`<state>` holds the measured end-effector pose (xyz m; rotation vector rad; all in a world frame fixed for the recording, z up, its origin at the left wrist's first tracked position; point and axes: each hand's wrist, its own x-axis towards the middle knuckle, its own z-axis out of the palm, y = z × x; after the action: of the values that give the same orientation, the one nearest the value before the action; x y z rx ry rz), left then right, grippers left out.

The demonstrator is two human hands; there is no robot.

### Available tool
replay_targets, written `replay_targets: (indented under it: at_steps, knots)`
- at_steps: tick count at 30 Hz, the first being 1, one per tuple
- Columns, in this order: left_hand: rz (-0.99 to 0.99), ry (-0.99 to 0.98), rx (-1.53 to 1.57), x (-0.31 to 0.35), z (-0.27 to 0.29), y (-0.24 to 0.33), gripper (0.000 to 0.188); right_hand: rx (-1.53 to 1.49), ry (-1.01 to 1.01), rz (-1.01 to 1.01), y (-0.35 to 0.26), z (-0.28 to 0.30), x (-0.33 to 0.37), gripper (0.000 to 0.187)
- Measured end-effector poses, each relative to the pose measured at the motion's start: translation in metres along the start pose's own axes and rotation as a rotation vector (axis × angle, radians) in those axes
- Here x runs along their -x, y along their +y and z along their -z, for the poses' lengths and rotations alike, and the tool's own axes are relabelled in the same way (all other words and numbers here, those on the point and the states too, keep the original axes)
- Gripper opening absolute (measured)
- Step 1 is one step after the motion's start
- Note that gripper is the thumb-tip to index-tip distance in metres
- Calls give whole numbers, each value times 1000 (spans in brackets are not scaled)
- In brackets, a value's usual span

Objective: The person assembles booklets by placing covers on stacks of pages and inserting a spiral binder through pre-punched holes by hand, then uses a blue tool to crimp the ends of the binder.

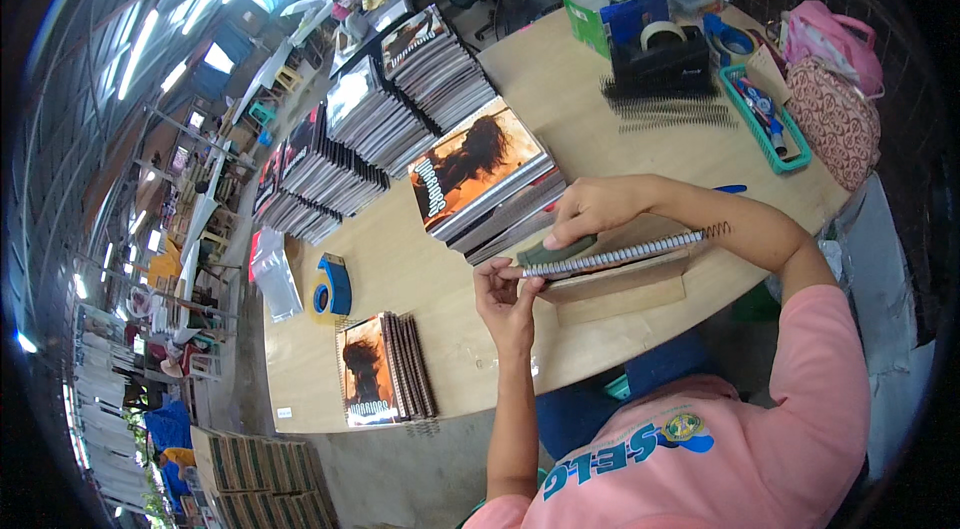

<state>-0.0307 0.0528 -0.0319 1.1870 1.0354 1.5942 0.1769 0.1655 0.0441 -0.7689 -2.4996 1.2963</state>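
My left hand (508, 294) pinches the left end of a spiral-bound book (620, 256), thumb and fingers closed around its edge. The book's coiled spine faces up, and the wire coil (716, 231) sticks out past its right end. My right hand (588, 213) is closed on a dark green, flat-looking piece (560, 251), held against the far side of the spine near my left fingers. I cannot make out its exact kind. Beneath and in front of the book is a brown cardboard support (625, 297). Just beyond stands a stack of books with orange covers (480, 169).
Bound books (370, 369) lie at the table's front left, near a blue tape dispenser (332, 286) and clear plastic sleeves (276, 274). Tall book stacks (375, 114) line the far left. Loose wire coils (665, 111), a black tape holder (660, 64) and a green basket (795, 157) sit far right.
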Motion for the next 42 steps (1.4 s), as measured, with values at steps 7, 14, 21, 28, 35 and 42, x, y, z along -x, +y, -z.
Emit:
replay_targets:
  at_steps: [7,14,21,28,35,42]
  knots:
    - [-79,-103,10,-1,-19,-1,57,518,430,-439,65,2,52,60]
    - [3,16,220,3,-22,2,56,789,670,-714,97,-67,172,73]
    - [14,-31,266,1,-24,7,56,247,1307,-162,48,-17,151,40]
    - [49,-48,283,0,-26,6,56,1174,597,614,-88,17,51,19]
    - [17,-15,286,0,-26,9,58,1315,404,959,-96,8,6,10]
    - [29,-19,270,-1,-29,11,58,1266,299,915,-100,7,15,11]
